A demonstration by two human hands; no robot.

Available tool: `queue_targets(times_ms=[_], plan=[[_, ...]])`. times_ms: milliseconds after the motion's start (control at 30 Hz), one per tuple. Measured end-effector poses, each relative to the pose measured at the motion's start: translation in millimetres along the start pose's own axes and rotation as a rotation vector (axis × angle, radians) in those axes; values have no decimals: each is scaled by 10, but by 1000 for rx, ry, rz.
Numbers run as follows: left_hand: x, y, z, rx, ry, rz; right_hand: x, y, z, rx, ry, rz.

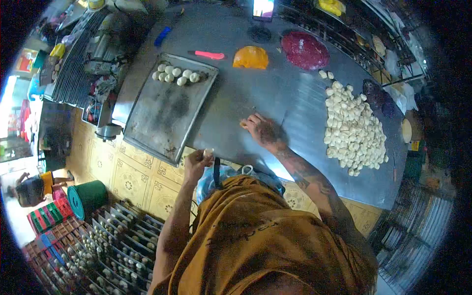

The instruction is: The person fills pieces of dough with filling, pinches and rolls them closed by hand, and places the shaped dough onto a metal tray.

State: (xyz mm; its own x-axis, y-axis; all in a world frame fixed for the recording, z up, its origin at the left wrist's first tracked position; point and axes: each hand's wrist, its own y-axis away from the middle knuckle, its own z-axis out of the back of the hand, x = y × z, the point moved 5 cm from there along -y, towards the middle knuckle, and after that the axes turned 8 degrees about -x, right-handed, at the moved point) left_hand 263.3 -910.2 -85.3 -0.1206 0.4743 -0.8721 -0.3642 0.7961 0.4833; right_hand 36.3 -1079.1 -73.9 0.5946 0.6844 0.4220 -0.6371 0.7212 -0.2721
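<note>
"What's the risk?"
"My left hand [196, 163] pinches a dough piece [208, 152] by the table's [290, 93] edge; a loose grip could drop it. My right hand [264, 131] curls, contents unclear."

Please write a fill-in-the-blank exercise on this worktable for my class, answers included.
1. The pale balls lie toward the far end of the tray, not the ____ end.
2. Between the pink handle and the purple mound lies the ____ mound.
3. Of the tray and the big heap, the left hand is nearer the ____.
Missing words: near; orange; tray.
</note>
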Motion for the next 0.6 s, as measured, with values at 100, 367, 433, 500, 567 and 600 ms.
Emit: queue_targets(times_ms=[100,367,433,500,567,600], plan=[[-26,231,-151,-9,14,-17,-16,55,37,-10,-57,39],[51,114,-404,-83,96,-48,54,149,-85,50,214,147],[207,-159,-466,0,103,-16,72,171,-79,95,278,107],[59,-343,-581,3,49,82,-49,223,-159,272,180,-120],[20,-545,-655,94,255,90,-162,318,-195,445,78,-354],[18,-664,-656,129,248,156,-235,325,-200,524,27,-464]])
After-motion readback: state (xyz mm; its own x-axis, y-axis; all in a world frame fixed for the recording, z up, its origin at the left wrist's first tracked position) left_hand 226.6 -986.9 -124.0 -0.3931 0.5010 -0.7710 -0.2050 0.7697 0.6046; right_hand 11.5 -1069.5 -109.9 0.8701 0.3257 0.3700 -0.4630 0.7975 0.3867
